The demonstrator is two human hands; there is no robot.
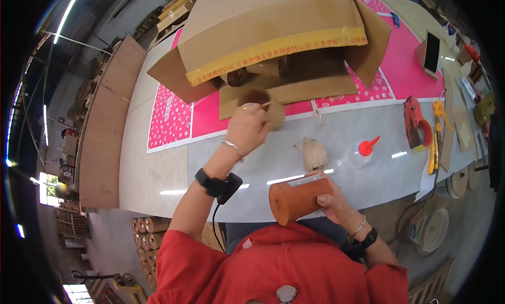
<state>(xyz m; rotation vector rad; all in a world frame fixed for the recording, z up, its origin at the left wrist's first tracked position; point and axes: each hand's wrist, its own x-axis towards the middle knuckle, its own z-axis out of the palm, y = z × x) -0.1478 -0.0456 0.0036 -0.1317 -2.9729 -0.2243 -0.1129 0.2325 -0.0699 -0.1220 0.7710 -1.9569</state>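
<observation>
My left hand [248,126] reaches forward to the mouth of a cardboard box [273,25] and grips the rim of a tan cardboard tube [276,114]. The box lies on its side, flaps spread, with a few brown cylindrical pieces [265,67] partly visible in its dark inside. Close to my body, my right hand [339,203] is wrapped around an orange-brown cylinder [300,198]. It lies tilted, its round end toward the left, and a pale strip runs along its upper side. Just beyond it rests a crumpled beige cloth [314,154].
A clear squeeze bottle with a red nozzle [363,148] stands right of the cloth. Farther right are a red tape dispenser [414,122], a yellow-handled tool [436,130] and a propped phone [431,52]. Pink patterned sheets [171,117] lie under the box. A bucket [428,231] stands below the table edge.
</observation>
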